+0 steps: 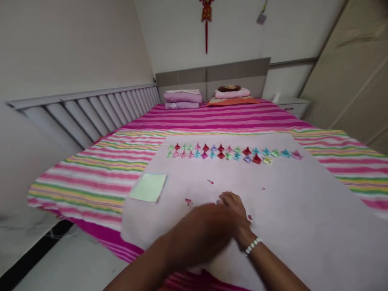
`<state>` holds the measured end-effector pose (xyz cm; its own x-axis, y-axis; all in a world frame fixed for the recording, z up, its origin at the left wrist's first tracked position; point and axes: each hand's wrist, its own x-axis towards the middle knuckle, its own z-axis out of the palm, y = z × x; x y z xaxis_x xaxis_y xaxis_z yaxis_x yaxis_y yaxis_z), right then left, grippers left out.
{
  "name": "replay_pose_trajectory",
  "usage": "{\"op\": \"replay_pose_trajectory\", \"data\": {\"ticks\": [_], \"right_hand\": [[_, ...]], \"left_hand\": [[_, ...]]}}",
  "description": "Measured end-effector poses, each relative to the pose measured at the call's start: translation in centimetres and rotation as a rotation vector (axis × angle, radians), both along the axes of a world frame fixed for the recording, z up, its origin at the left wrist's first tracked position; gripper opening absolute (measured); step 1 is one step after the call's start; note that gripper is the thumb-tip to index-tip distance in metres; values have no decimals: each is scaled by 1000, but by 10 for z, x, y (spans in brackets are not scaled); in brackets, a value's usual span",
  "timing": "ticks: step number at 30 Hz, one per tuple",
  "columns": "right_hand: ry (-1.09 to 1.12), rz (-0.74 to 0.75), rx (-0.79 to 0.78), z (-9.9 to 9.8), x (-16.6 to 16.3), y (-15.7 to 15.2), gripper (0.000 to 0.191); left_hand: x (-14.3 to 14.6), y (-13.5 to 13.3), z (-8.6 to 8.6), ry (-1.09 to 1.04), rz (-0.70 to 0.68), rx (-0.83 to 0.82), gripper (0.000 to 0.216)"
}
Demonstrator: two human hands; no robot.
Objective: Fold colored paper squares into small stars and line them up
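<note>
My left hand (209, 226) is smeared by motion and crosses in front of my right wrist, so its fingers are hard to read. Behind it, my right hand (235, 202), with a beaded bracelet (252, 245) on the wrist, rests low over the white sheet (291, 226). Its fingers are curled; whatever lies under them is hidden. Small red scraps (188, 201) lie around the hands, and a thin red piece (210, 182) sits farther up. To the left is a stack of square paper (148, 188), pale green on top.
Two rows of small folded paper shapes (220, 148) in several colours run across the far part of the sheet. A striped bedspread (97, 169) surrounds it. Folded bedding (183, 97) is piled at the headboard (239, 68). A white railing (100, 109) borders the left side.
</note>
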<state>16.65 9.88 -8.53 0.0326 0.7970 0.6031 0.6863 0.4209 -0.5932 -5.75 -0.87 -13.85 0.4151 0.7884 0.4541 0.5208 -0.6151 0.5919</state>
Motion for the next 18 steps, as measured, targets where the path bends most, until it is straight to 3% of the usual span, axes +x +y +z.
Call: {"op": "replay_pose_trajectory", "data": {"ticks": [3, 5, 6, 8, 11, 14, 18], "right_hand": [[-23, -2, 20, -13, -4, -1, 19], [-68, -20, 44, -20, -3, 0, 24], [-83, -27, 55, -22, -3, 1, 25], [-108, -34, 61, -25, -2, 1, 27], [-148, -45, 60, -25, -2, 1, 27], [-162, -54, 65, -24, -3, 0, 26], [-159, -66, 70, -23, -4, -1, 25]], "left_hand": [[-32, 98, 99, -4, 175, -177, 26], [-60, 130, 138, -42, 446, -235, 24], [-74, 138, 146, -40, 530, -242, 26], [-99, 144, 142, -25, 676, -250, 27], [-118, 148, 116, 27, 803, -258, 30], [-118, 155, 98, 93, 828, -280, 44], [-113, 160, 90, 158, 820, -333, 71]]}}
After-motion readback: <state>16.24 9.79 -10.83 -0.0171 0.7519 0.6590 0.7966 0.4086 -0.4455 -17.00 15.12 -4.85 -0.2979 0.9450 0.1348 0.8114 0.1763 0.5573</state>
